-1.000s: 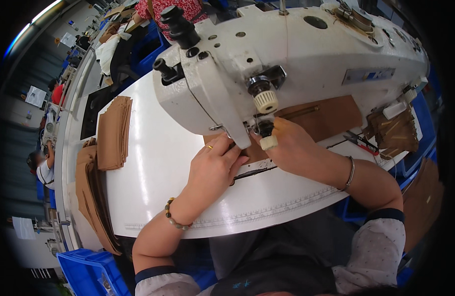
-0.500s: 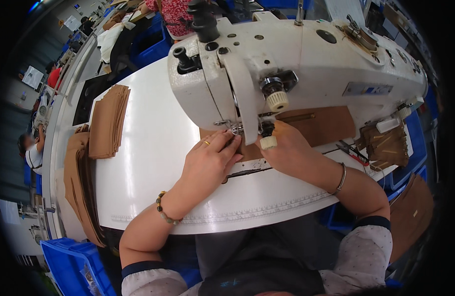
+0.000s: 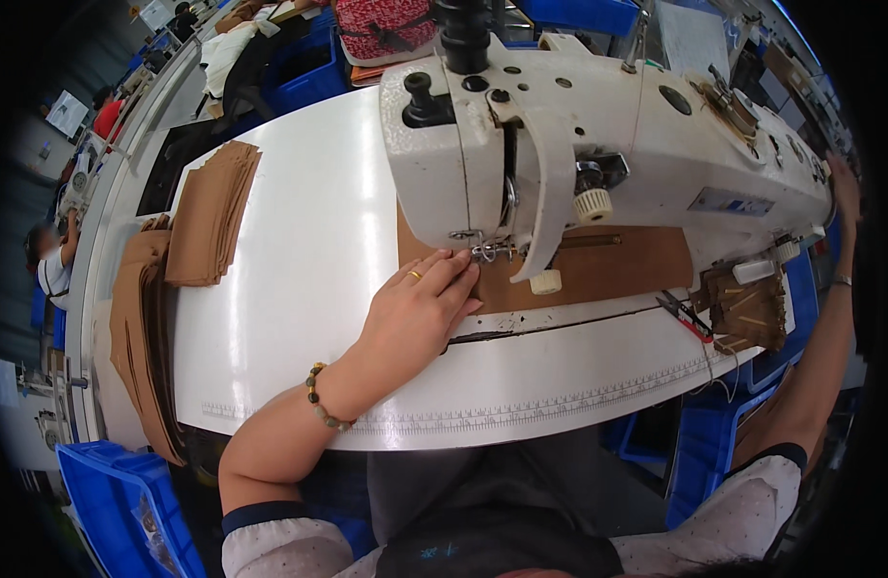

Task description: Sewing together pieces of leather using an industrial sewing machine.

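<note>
A brown fabric piece [image 3: 598, 279] with a narrow slit lies on the bed of a white sewing machine [image 3: 550, 125]. My left hand [image 3: 415, 308] rests on the near-left part of that cloth, its fingertips beside the presser foot [image 3: 490, 252]. Its fingers are stretched out and pressing down, with the thumb apart below them. At the far right, my right hand [image 3: 844, 193] is raised by the end of the machine head. Its fingers are dim and partly lost at the dark picture rim, so its grip cannot be made out.
Stacked brown pieces [image 3: 211, 217] lie on the table's left, with more folded pieces [image 3: 141, 328] at its edge. Thread snips [image 3: 687, 318] lie right of the cloth, near a bundle of small brown pieces [image 3: 747, 303]. Blue bins [image 3: 126, 501] stand around the table.
My right hand has left the cloth by the needle and moved far right to the machine's end. My left hand stays on the cloth. The view has shifted slightly.
</note>
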Available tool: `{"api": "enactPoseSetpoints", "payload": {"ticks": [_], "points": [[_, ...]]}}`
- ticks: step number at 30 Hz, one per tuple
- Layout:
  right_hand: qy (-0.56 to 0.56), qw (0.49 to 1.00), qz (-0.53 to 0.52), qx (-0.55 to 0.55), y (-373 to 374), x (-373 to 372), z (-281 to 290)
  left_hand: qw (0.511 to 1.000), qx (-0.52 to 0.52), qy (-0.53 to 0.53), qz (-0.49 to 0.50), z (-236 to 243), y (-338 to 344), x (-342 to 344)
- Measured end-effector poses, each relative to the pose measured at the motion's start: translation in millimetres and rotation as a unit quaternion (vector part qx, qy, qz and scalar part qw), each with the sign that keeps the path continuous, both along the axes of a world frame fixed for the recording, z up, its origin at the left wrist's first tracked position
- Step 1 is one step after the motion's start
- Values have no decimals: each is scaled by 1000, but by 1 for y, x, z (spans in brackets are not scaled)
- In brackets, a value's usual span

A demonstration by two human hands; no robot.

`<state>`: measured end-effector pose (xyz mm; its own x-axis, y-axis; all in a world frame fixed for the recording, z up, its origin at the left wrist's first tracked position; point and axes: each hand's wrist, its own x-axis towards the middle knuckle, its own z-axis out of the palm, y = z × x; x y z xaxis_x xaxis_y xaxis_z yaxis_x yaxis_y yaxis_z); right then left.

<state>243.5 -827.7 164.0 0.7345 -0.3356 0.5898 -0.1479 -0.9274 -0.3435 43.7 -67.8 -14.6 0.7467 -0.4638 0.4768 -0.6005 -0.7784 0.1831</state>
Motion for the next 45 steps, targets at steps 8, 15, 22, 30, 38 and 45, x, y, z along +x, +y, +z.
{"api": "enactPoseSetpoints", "payload": {"ticks": [8, 15, 22, 30, 38, 45], "points": [[-199, 967, 55, 150, -25, -66, -184, 1000, 10, 27, 5, -1, 1, -2], [-173, 924, 69, 334, -32, -40, -82, 998, 29, 48, 12, 1, 0, -2], [-240, 917, 125, 291, -8, -56, -160, 999, 29, 41, 15, 2, 0, -1], [-130, 891, 58, 432, -1, -44, -67, 998, 17, 53, 15, 3, -1, 0], [-294, 752, 145, 572, 35, -58, -139, 999, 25, 36, 17, 3, -1, 0], [-237, 955, -56, 170, 113, -106, -113, 999, 4, 25, 21, 1, 0, 1]]}}
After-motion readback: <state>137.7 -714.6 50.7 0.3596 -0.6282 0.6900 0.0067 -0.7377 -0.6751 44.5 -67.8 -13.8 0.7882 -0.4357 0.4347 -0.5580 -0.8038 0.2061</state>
